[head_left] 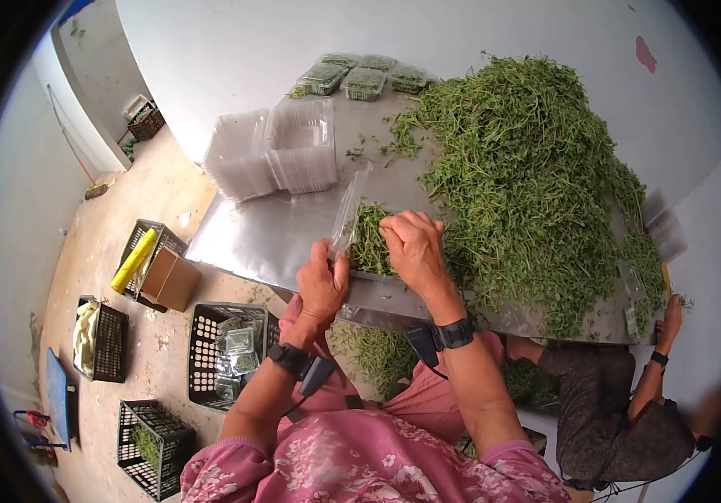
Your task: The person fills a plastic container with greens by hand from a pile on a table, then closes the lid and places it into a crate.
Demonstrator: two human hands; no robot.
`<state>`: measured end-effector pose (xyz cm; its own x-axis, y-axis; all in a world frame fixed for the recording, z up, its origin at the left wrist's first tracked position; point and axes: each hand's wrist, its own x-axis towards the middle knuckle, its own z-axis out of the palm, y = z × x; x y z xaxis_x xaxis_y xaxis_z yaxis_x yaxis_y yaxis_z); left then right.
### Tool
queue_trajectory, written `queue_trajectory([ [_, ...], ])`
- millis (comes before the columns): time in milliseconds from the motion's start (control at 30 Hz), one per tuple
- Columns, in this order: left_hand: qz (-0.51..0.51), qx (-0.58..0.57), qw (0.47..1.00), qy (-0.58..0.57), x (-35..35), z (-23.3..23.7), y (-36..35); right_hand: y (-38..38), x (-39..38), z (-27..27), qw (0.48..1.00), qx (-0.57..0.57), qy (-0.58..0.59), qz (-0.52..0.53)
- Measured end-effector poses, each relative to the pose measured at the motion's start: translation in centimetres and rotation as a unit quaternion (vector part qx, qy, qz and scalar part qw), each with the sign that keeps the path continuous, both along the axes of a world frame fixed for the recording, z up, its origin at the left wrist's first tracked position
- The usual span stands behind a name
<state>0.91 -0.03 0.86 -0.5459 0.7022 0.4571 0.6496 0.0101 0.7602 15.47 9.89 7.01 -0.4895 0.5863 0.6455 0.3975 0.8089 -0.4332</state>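
My left hand (322,281) grips the near left edge of a clear plastic clamshell box (346,214), whose lid stands raised. Leafy green stems (370,239) fill the box's base. Over its right side my right hand (416,251) is closed, with the fingertips down in the greens. Its fingers partly hide what they pinch. Just right of the box rises a large heap of the same greens (528,176) on the metal table (247,243).
Stacked clear boxes (272,151) stand at the table's left, with several filled boxes (364,82) behind. Black crates (205,352) sit on the floor at left, one holding filled boxes. At right, another person's hand (671,318) is by the table edge.
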Motion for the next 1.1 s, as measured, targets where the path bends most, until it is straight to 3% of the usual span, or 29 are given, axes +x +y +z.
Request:
queue_trajectory([
  [200,-0.004,0.012,1.0,0.008,0.1,0.0,-0.1,-0.9,-1.0,0.0,0.991,-0.017,-0.024,0.13],
  [367,-0.005,0.005,1.0,0.011,0.0,0.2,-0.1,-0.9,-1.5,-0.8,0.986,-0.039,-0.132,0.098],
  [533,-0.012,0.014,1.0,0.015,-0.2,-0.3,0.0,-1.3,-2.0,-0.3,0.986,-0.037,-0.137,0.084],
  [767,-0.002,0.004,1.0,0.019,-0.1,-0.4,-0.1,-1.4,-0.6,1.4,0.992,-0.03,-0.042,0.116],
  [1100,-0.001,0.016,0.999,0.027,-0.1,0.1,-0.4,-1.7,0.0,1.2,0.976,-0.086,-0.173,0.104],
])
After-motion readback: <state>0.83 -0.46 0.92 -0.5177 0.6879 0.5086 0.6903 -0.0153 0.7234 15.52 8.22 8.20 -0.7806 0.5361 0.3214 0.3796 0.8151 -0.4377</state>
